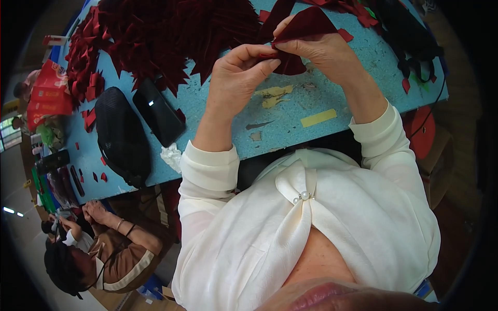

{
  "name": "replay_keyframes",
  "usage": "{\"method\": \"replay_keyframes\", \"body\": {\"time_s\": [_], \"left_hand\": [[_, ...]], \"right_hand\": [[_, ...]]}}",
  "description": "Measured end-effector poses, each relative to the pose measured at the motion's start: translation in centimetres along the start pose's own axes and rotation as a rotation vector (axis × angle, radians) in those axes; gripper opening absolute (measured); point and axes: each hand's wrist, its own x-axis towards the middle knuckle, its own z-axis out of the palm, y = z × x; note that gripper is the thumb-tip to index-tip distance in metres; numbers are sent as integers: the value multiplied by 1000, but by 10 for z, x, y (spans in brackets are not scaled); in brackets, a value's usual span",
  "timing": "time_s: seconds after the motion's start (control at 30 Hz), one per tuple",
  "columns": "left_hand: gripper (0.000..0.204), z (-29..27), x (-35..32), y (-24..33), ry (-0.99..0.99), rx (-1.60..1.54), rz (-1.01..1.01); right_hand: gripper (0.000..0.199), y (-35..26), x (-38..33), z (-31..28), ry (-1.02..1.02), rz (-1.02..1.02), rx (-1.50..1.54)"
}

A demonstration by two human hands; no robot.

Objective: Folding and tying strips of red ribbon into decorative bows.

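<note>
Over the blue table point(207, 129) I hold a dark red velvet ribbon piece point(306, 25) between both hands. My left hand point(236, 78) pinches its lower left edge between thumb and fingers. My right hand point(327, 54) grips it from the right, thumb pressed on the front and fingers behind; the velvet fans out above that thumb. A folded part hangs below the fingertips. Just beyond my left hand lies a large pile of dark red velvet ribbon pieces point(171, 33) with pointed, notched ends.
Small red bows or loops point(85, 67) are heaped at the far left. Closer in are a black mesh pouch point(122, 135), a black phone point(158, 114) and crumpled white tissue point(171, 156). A black bag point(410, 31) lies far right. A co-worker in brown point(129, 249) sits at left.
</note>
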Motion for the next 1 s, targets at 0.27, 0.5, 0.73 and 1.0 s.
{"method": "replay_keyframes", "body": {"time_s": [0.27,0.5,0.73,1.0], "left_hand": [[18,-2,-2,2,-17,12,-43],[18,-2,-1,1,-22,35,-24],[18,-1,-1,0,-45,-22,-40],[17,1,-2,-1,-21,-13,-76]], "right_hand": [[17,8,7,-8,-58,-31,155],[20,15,8,-5,-122,13,355],[19,21,11,-6,-113,-45,143],[17,6,10,-5,-203,59,306]]}}
